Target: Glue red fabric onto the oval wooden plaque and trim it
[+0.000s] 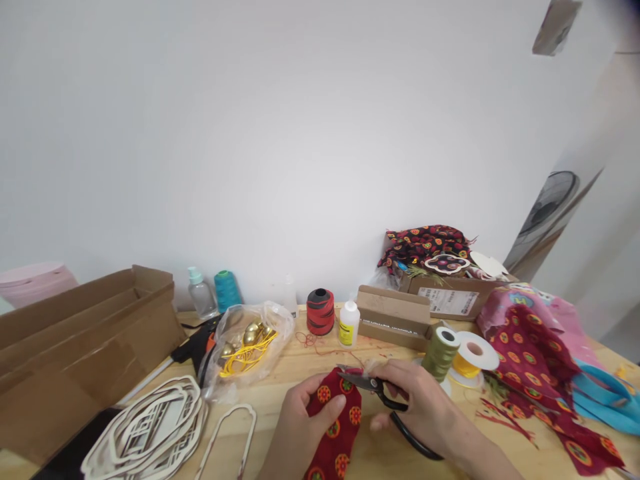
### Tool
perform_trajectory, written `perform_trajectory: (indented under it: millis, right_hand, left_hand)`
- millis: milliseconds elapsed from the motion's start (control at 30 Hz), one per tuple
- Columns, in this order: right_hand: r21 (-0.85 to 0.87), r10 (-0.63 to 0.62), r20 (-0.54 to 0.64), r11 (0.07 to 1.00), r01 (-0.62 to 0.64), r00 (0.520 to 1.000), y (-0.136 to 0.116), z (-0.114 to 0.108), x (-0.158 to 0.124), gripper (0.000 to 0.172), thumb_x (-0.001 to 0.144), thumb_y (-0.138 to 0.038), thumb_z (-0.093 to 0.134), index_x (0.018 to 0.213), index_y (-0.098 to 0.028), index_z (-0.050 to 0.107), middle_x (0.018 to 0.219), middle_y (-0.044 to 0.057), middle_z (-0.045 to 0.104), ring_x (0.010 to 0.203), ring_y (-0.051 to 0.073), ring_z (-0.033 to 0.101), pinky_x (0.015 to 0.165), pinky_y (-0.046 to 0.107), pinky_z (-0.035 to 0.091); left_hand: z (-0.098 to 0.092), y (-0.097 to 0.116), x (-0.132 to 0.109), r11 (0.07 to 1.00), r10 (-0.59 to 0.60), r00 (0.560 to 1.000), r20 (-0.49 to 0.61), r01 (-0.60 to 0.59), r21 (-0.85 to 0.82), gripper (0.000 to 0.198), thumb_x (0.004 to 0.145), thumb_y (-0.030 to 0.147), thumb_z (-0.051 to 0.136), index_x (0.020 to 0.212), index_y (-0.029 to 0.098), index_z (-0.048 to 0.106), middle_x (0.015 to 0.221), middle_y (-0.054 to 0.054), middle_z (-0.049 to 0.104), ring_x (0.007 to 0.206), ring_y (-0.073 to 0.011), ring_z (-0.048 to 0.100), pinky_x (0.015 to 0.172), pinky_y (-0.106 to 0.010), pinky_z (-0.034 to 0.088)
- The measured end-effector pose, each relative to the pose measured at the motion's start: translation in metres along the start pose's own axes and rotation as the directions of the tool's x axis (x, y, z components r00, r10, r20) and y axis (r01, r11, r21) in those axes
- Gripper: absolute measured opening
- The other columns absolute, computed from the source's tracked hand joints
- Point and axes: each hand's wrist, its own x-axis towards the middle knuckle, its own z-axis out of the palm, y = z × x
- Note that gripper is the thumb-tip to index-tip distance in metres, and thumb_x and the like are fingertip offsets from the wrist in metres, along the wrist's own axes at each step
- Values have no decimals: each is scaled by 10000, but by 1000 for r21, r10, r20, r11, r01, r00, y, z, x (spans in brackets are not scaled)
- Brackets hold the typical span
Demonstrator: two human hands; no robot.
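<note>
1. My pale wooden table [267, 390] carries everything, its back edge along the wall.
2. The long, open brown cardboard box [85, 367] takes up the left end, probably kept there to leave the middle free for my hands.
3. Toward the back right corner, an open brown cardboard box with a white label [485, 300] keeps its heaped patterned cloth [430, 243] gathered.
4. By the right edge, loose dark red printed cloth [530, 353] lies crumpled, out of my elbow's way, I judge.
5. My right hand [415, 397] has its fingers curled around the black-handled metal scissors [373, 385], handles spread, so the blades can reach across from the right.
6. My left hand [313, 417] pinches the dark red strip with round flower prints [345, 413] above the near middle of the table; my thumb lies on top, likely steadying its upper end at the blades. Whether they have bitten through, I cannot tell.
7. The olive-green thread spool [440, 353] stands upright just beyond my right hand, presumably so it won't roll.
</note>
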Motion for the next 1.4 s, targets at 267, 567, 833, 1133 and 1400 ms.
perform_trajectory:
  millis: [267, 567, 833, 1133, 1400]
  right_hand:
    - [113, 139, -103, 986, -127, 985, 4, 2, 0, 239, 738, -353, 609, 898, -186, 554, 698, 5, 548, 585, 157, 485, 516, 245, 403]
    - [196, 39, -399, 980, 44, 916, -14, 5, 0, 275, 705, -322, 647, 942, -196, 587, 626, -9, 559, 492, 132, 466, 467, 224, 409]
    - [501, 198, -182, 861, -82, 963, -19, 17, -1, 228, 659, -123, 610, 871, -208, 614, 639, -20, 578, 537, 127, 498, 517, 228, 412]
    - [965, 609, -81, 247, -91, 789, -27, 20, 5, 278, 649, -278, 702, 850, -183, 536, 608, -54, 512, 501, 78, 435, 444, 174, 350]
    - [996, 677, -62, 90, 1, 733, -36, 30, 6, 322, 626, -301, 727, 840, -180, 520, 633, -36, 544, 542, 99, 479, 506, 205, 397]
  left_hand:
    - [2, -5, 0, 998, -22, 990, -136, 14, -58, 331, 544, 303, 747, 825, 142, 681, 731, -55, 731, 679, -222, 661, 601, -292, 525]
    - [2, -1, -4, 999, -20, 998, -57, 23, 37, 212, 614, 238, 709, 804, 144, 694, 761, -69, 727, 675, -204, 655, 609, -269, 512]
    - [9, 0, -9, 996, -73, 997, 22, 72, 44, 292, 578, 187, 720, 867, 157, 686, 853, -95, 719, 798, -241, 645, 722, -325, 501]
    - [14, 7, -12, 826, -121, 984, 132, 173, -536, 433, 492, 239, 785, 911, 219, 675, 944, -82, 704, 896, -292, 625, 782, -389, 478]
    - [34, -2, -14, 836, -83, 995, 59, 102, -538, 531, 501, 285, 777, 1008, 201, 645, 952, -100, 702, 978, -330, 585, 840, -418, 461]
